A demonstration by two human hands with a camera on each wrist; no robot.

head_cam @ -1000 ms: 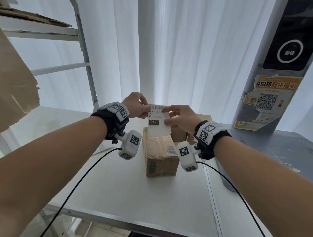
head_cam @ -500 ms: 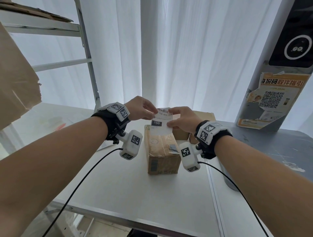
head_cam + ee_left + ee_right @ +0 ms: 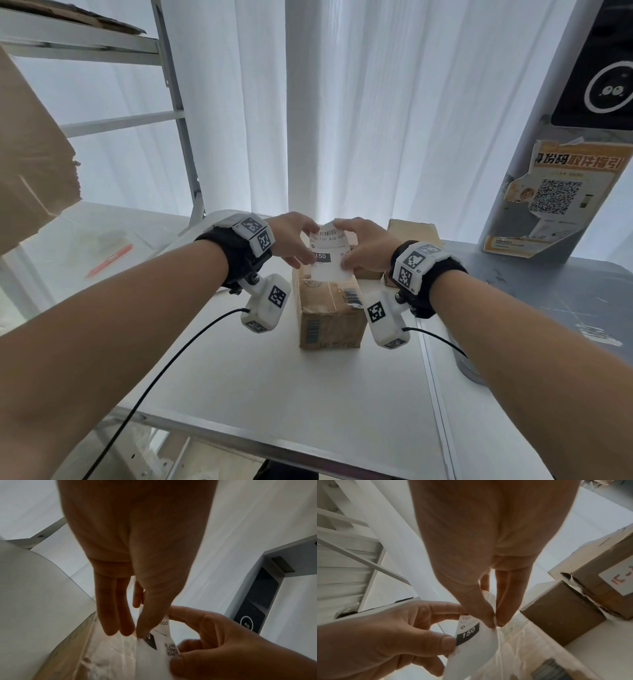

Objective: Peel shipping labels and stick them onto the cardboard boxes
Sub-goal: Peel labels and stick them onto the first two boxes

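Left hand (image 3: 294, 240): pinches the left edge of the white printed shipping label (image 3: 329, 253) between thumb and forefinger, remaining fingers extended behind the sheet. Right hand (image 3: 363, 247): pinches the right edge likewise, thumb on the printed face near the small square code. Both pinches confirmed in the left wrist view (image 3: 155, 643) and the right wrist view (image 3: 471, 639).

Label position: held upright, lower edge at the far end of the top face of the brown taped cardboard box (image 3: 329, 308); contact with the box cannot be told. Box position: centre of the white surface (image 3: 291, 394), at 12 o'clock from the wearer.

Change against the frame half a second earlier: both hands lowered and drawn closer together; label brought down toward the box top, upper part now bowed; grip points shifted from the upper corners to the side edges at mid-height. Box position unchanged.

Other items: two further brown cardboard boxes (image 3: 412, 233) at 1 o'clock behind the right hand; grey metal shelf frame (image 3: 178, 113) at 10 o'clock; grey kiosk with orange poster (image 3: 561, 192) at 2 o'clock; red pen (image 3: 109, 265) at 9 o'clock.
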